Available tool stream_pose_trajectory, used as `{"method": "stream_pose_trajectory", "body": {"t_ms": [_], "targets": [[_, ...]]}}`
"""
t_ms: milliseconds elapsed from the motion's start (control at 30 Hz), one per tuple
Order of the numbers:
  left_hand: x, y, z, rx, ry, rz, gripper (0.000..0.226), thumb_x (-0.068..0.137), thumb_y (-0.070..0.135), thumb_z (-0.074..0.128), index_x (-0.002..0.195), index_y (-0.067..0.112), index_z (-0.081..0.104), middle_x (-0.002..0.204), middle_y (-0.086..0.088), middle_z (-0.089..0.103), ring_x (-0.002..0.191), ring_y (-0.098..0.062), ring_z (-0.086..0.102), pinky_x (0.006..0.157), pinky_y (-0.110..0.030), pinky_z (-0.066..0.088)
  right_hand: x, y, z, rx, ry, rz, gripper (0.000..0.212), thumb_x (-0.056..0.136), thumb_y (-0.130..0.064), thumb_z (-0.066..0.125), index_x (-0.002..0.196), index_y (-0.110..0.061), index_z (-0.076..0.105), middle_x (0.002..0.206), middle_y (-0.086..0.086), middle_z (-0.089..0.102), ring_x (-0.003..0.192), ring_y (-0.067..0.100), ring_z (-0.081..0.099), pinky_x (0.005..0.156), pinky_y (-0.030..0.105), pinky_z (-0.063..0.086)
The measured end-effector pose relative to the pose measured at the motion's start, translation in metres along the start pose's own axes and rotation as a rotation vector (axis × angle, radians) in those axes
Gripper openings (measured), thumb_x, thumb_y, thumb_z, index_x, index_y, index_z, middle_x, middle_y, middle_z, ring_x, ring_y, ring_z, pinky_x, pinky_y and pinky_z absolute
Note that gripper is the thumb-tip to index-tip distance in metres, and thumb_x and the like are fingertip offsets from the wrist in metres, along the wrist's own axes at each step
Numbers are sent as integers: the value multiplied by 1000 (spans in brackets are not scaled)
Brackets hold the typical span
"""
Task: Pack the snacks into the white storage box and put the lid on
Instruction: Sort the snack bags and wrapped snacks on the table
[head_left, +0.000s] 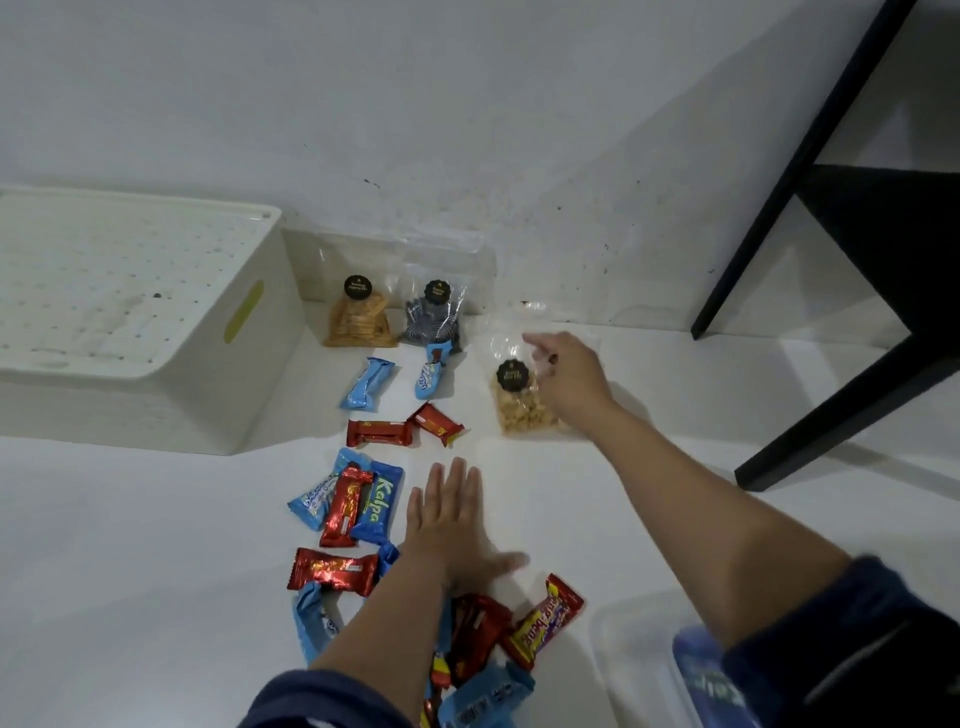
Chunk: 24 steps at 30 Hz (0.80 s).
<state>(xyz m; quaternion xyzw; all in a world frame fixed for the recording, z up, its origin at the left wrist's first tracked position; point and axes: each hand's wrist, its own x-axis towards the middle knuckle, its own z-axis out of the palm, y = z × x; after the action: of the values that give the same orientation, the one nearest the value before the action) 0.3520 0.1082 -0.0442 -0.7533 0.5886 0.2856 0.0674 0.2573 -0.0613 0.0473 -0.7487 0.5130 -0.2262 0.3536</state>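
Note:
The white storage box (218, 384) stands at the left with its dotted lid (104, 291) on top. Snacks lie scattered on the white floor: blue bars (366, 383), red bars (378, 433), a blue Kalpa pack (378, 501) and a yellow-and-red wrapper (545, 621). Two clear bags, one of crackers (358, 322) and one of dark biscuits (434, 319), lean against the wall. My right hand (569, 379) reaches out and rests on a clear bag of pale snacks (517, 410), index finger stretched forward. My left hand (449, 519) lies flat on the floor, fingers straight, beside the Kalpa pack.
Black furniture legs (810, 176) stand at the right, near my right arm. A clear plastic tub (634, 660) with a blue packet (709, 675) in it sits at the bottom right. The wall runs close behind the snacks.

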Motion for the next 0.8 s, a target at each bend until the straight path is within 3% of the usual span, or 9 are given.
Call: {"method": "stream_pose_trajectory", "body": {"t_ms": [100, 167, 333, 400, 500, 567, 667, 800], "targets": [[-6, 1, -3, 7, -31, 9, 135, 59, 91, 45, 142, 20, -34, 141, -2, -49, 131, -28, -44, 115, -53, -16, 47, -11, 3, 97, 51, 22, 65, 81, 20, 42, 126, -24, 57, 106, -5, 50, 88, 14, 50, 61, 18, 42], [-5, 1, -4, 11, -46, -7, 136, 58, 91, 47, 141, 23, -36, 139, 0, -51, 129, -27, -46, 114, -52, -19, 76, -16, 11, 152, 77, 14, 65, 81, 21, 41, 127, -23, 57, 107, -3, 50, 87, 16, 49, 58, 15, 39], [5, 1, -8, 41, -71, -34, 136, 53, 93, 44, 140, 26, -37, 137, 0, -53, 126, -28, -49, 105, -50, -26, 131, -13, 42, 272, 91, 40, 60, 81, 18, 41, 127, -18, 57, 113, 3, 52, 100, 17, 53, 72, 19, 46], [6, 2, -8, 45, -82, -30, 138, 41, 96, 32, 140, 27, -36, 138, 0, -53, 123, -26, -52, 102, -49, -28, 138, -7, 51, 272, 93, 46, 58, 81, 18, 42, 126, -14, 59, 120, 8, 56, 105, 19, 54, 76, 17, 45], [5, 3, -8, 23, -78, -17, 142, 28, 93, 19, 141, 27, -35, 136, 1, -55, 119, -24, -54, 99, -48, -30, 137, -1, 46, 215, 76, 55, 58, 82, 18, 49, 128, -16, 58, 136, 6, 53, 126, 18, 48, 93, 20, 42], [4, 3, -7, 26, -74, -19, 140, 31, 95, 20, 139, 28, -38, 137, 1, -54, 123, -26, -52, 102, -49, -29, 136, 2, 34, 167, 47, 69, 55, 84, 13, 54, 129, -18, 58, 139, 4, 51, 130, 19, 45, 92, 15, 38], [3, 2, -5, 30, -69, -15, 135, 49, 96, 38, 137, 28, -40, 138, 1, -53, 127, -29, -49, 110, -52, -23, 133, 19, 17, 39, 34, 85, 43, 87, 2, 56, 123, -21, 63, 138, 3, 53, 126, 20, 51, 84, 9, 35], [4, 1, -1, 29, -36, -6, 136, 54, 93, 44, 139, 27, -39, 140, 0, -53, 128, -30, -49, 113, -55, -19, 120, 61, 3, -115, 68, 281, 43, 89, -10, 46, 121, -33, 63, 140, 9, 46, 124, 30, 49, 103, 32, 44]]}}
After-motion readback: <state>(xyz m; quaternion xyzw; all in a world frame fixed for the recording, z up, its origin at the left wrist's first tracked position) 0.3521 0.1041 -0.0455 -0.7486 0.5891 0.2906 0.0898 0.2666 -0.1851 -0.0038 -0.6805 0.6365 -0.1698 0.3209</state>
